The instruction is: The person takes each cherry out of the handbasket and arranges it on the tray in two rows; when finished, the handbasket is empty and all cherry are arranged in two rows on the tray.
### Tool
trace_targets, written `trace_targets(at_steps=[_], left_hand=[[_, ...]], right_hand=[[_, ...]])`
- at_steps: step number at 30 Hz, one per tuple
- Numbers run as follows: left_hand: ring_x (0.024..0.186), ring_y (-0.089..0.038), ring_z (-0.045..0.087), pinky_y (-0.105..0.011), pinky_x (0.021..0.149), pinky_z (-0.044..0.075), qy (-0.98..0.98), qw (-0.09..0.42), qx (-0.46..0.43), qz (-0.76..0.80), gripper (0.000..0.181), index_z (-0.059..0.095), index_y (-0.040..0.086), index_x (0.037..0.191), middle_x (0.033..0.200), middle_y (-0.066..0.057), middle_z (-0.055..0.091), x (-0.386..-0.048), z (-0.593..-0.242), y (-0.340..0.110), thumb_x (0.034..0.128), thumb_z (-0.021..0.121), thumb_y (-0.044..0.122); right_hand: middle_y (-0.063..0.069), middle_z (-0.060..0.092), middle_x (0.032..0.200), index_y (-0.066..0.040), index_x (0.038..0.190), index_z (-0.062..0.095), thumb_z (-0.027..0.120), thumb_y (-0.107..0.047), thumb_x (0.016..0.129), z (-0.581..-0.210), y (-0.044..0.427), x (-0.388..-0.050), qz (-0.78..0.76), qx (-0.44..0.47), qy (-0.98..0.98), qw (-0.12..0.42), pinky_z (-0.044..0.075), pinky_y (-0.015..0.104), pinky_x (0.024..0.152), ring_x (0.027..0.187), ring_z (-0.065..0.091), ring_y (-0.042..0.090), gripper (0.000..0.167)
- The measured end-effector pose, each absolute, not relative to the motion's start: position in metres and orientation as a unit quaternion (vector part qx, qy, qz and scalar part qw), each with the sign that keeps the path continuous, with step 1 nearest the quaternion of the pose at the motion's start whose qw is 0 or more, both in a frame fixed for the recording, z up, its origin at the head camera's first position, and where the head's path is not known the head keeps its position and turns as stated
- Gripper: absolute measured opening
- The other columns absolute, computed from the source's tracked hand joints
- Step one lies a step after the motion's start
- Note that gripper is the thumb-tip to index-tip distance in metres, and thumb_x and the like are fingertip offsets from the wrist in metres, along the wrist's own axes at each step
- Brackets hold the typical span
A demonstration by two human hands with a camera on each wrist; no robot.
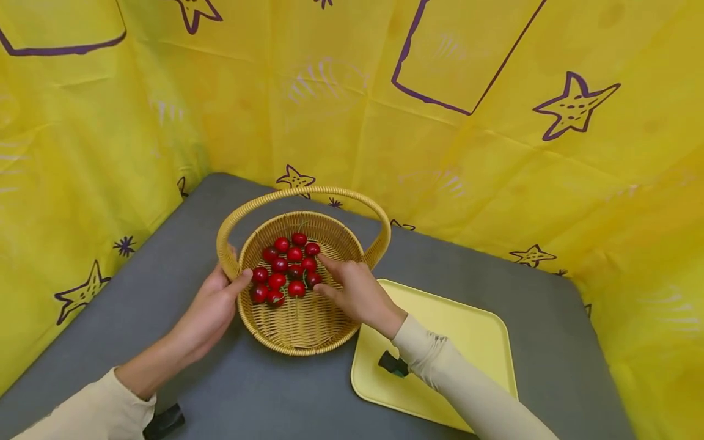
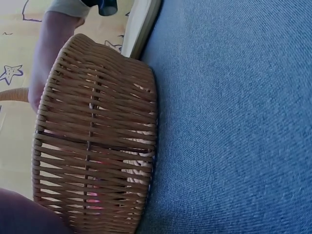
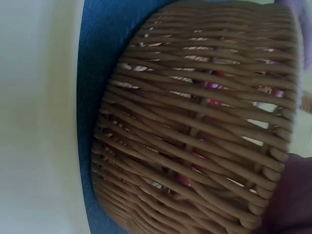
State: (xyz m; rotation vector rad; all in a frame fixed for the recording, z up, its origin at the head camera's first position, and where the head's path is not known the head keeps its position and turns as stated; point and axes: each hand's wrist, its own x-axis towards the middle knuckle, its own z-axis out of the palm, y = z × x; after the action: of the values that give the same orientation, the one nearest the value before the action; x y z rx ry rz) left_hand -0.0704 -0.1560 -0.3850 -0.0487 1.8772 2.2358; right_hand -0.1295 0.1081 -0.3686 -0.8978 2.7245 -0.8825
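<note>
Grey fabric-textured tabletop (image 1: 264,397); yellow starfish-print cloth (image 1: 467,183) behind and along both sides. Pale-yellow tray (image 1: 462,318), lower right. Centre: round tan wicker basket (image 1: 308,330), arched handle; glossy red cherries (image 1: 279,264) clustered in its upper left, some stemmed. Left hand (image 1: 217,299) pinches basket rim. Right hand (image 1: 357,290) at cherries' right edge, thumb and forefinger parted, nothing visibly gripped.

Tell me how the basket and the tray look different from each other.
The basket is woven, while the tray is smooth. The basket is round with an arched handle; the tray is roughly rectangular with rounded corners. The basket holds red cherries; none show on the tray. Both rest on the grey table.
</note>
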Motion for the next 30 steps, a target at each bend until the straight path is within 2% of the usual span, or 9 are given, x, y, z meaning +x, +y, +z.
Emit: trace_targets(at_steps=[4, 6, 8, 13, 15, 18, 22, 26, 30], left_hand=[[0.16, -0.022, -0.005, -0.052, 0.129, 0.0, 0.643, 0.139, -0.015, 0.753, 0.071, -0.006, 0.006, 0.168, 0.176, -0.009, -0.001, -0.07, -0.386, -0.155, 0.1142, 0.04, 0.009], [0.16, -0.026, -0.002, -0.054, 0.129, 0.002, 0.644, 0.151, -0.017, 0.75, 0.069, -0.004, 0.002, 0.168, 0.175, -0.013, 0.003, -0.07, -0.386, -0.155, 0.1132, 0.039, 0.005], [0.16, -0.028, -0.002, -0.055, 0.129, 0.002, 0.645, 0.158, -0.019, 0.748, 0.07, -0.005, 0.0, 0.167, 0.175, -0.015, 0.002, -0.071, -0.387, -0.155, 0.1118, 0.039, 0.002], [0.16, -0.029, -0.004, -0.055, 0.129, 0.001, 0.644, 0.169, -0.026, 0.745, 0.072, -0.006, -0.004, 0.166, 0.174, -0.018, 0.0, -0.072, -0.386, -0.157, 0.1103, 0.04, 0.0], [0.159, -0.03, -0.004, -0.054, 0.129, 0.001, 0.643, 0.173, -0.029, 0.746, 0.073, -0.007, -0.004, 0.165, 0.174, -0.018, -0.001, -0.072, -0.386, -0.157, 0.1101, 0.04, -0.001], [0.159, -0.03, -0.005, -0.054, 0.129, 0.001, 0.641, 0.176, -0.034, 0.746, 0.074, -0.008, -0.003, 0.165, 0.174, -0.018, -0.002, -0.072, -0.386, -0.158, 0.1096, 0.041, -0.001], [0.159, -0.029, -0.005, -0.054, 0.129, 0.001, 0.64, 0.178, -0.039, 0.746, 0.075, -0.008, -0.003, 0.165, 0.174, -0.017, -0.003, -0.071, -0.386, -0.159, 0.1094, 0.042, -0.001], [0.159, -0.029, -0.007, -0.054, 0.129, 0.001, 0.639, 0.179, -0.039, 0.747, 0.076, -0.01, -0.002, 0.165, 0.174, -0.017, -0.004, -0.072, -0.386, -0.159, 0.1095, 0.042, -0.001], [0.159, -0.03, -0.007, -0.055, 0.129, 0.001, 0.638, 0.18, -0.034, 0.748, 0.077, -0.011, -0.001, 0.166, 0.174, -0.016, -0.005, -0.073, -0.384, -0.16, 0.1095, 0.042, -0.001]], right_hand=[[0.008, 0.071, 0.079, -0.004, 0.146, 0.063, 0.079, -0.021, 0.098, -0.372, 0.105, -0.133, -0.282, -0.296, 0.91, 0.062, 0.037, 0.023, 0.055, 0.058, 0.038, 0.007, 0.053], [0.006, 0.073, 0.083, -0.004, 0.142, 0.066, 0.079, -0.021, 0.098, -0.374, 0.103, -0.134, -0.278, -0.297, 0.912, 0.06, 0.038, 0.024, 0.055, 0.06, 0.042, 0.009, 0.049], [0.008, 0.078, 0.095, -0.004, 0.139, 0.069, 0.079, -0.02, 0.098, -0.376, 0.101, -0.135, -0.277, -0.296, 0.912, 0.059, 0.041, 0.024, 0.057, 0.064, 0.048, 0.01, 0.045], [0.007, 0.078, 0.117, -0.007, 0.137, 0.072, 0.079, -0.02, 0.097, -0.381, 0.095, -0.138, -0.265, -0.289, 0.918, 0.065, 0.046, 0.025, 0.063, 0.071, 0.054, 0.011, 0.042], [0.007, 0.078, 0.119, -0.007, 0.136, 0.072, 0.08, -0.021, 0.097, -0.383, 0.093, -0.138, -0.259, -0.285, 0.92, 0.068, 0.049, 0.025, 0.066, 0.074, 0.058, 0.011, 0.042], [0.007, 0.077, 0.123, -0.007, 0.133, 0.074, 0.08, -0.02, 0.097, -0.387, 0.091, -0.139, -0.252, -0.285, 0.922, 0.067, 0.057, 0.028, 0.079, 0.091, 0.07, 0.012, 0.039], [0.006, 0.078, 0.12, -0.007, 0.127, 0.077, 0.079, -0.015, 0.097, -0.39, 0.089, -0.139, -0.248, -0.286, 0.923, 0.065, 0.06, 0.033, 0.089, 0.105, 0.073, 0.016, 0.032], [0.004, 0.078, 0.118, -0.009, 0.125, 0.078, 0.077, -0.011, 0.097, -0.389, 0.089, -0.139, -0.247, -0.286, 0.924, 0.058, 0.059, 0.031, 0.086, 0.099, 0.071, 0.013, 0.028], [0.004, 0.078, 0.117, -0.011, 0.125, 0.079, 0.076, -0.01, 0.098, -0.381, 0.092, -0.137, -0.256, -0.287, 0.922, 0.045, 0.052, 0.024, 0.067, 0.074, 0.061, 0.007, 0.028]])
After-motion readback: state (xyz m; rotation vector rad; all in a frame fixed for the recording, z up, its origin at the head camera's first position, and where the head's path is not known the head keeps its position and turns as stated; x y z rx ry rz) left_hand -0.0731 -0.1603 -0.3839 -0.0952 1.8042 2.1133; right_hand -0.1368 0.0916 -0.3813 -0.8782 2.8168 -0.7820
